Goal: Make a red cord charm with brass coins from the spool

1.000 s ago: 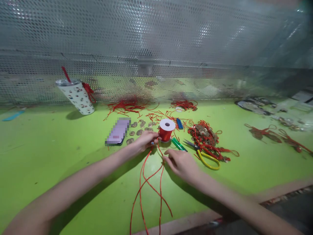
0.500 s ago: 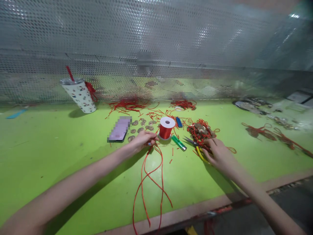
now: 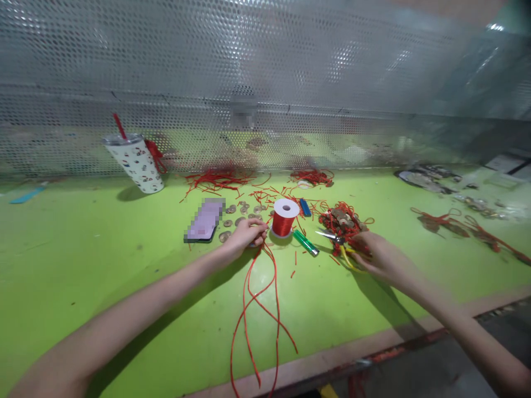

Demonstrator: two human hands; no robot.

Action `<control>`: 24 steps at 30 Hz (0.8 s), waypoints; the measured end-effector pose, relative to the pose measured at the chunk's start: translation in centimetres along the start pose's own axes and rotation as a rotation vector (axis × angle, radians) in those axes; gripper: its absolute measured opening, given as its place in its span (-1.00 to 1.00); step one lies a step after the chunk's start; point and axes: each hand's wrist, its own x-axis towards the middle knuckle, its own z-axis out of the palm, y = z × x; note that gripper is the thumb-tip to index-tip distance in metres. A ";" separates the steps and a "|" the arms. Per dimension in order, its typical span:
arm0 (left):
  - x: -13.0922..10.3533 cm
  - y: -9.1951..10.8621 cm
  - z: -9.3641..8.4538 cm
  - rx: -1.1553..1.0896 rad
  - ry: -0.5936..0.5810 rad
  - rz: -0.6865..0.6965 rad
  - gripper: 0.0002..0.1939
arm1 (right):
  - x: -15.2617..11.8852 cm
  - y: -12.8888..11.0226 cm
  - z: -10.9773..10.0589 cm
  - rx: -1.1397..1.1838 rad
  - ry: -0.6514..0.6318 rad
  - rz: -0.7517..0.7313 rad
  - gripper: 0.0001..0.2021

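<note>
My left hand (image 3: 251, 234) is closed in a pinch on red cords (image 3: 276, 293), just left of the red thread spool (image 3: 282, 218). The cords' loose ends trail over the front of the table and cross each other. My right hand (image 3: 370, 251) is closed around the yellow handles of a pair of scissors (image 3: 342, 243), its fingertips partly hidden. The blades point left, toward a green lighter (image 3: 306, 243). Behind the scissors lies a pile of coins tied with red cord (image 3: 342, 216). Several loose coins (image 3: 227, 223) lie beyond my left hand.
A phone (image 3: 205, 220) lies left of the coins. A tumbler with a red straw (image 3: 136, 166) stands at the back left. Red cord scraps (image 3: 219, 178) and a blue lighter (image 3: 305, 207) are behind the spool. Corded pieces (image 3: 452, 224) lie right; a perforated metal screen (image 3: 199, 121) rises behind.
My right hand has shifted slightly right with the scissors, and the blades have turned and look closer together. My left hand still pinches the cords, nearly in place.
</note>
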 end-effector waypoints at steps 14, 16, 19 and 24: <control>-0.3 -0.2 -0.5 0.101 0.045 0.044 -0.89 | 4.1 -10.5 -2.1 0.846 -0.646 0.059 -0.58; -0.3 -0.1 -0.3 0.088 0.057 0.043 -0.89 | 5.5 -11.2 -1.4 0.757 -0.674 0.039 -0.55; -0.3 -0.1 -0.3 0.090 0.076 0.065 -0.88 | 7.4 -11.3 -0.8 0.730 -0.697 0.056 -0.51; -0.1 -0.7 -0.4 0.078 0.068 0.076 -0.89 | 9.6 -11.5 -0.6 0.817 -0.797 0.114 -0.47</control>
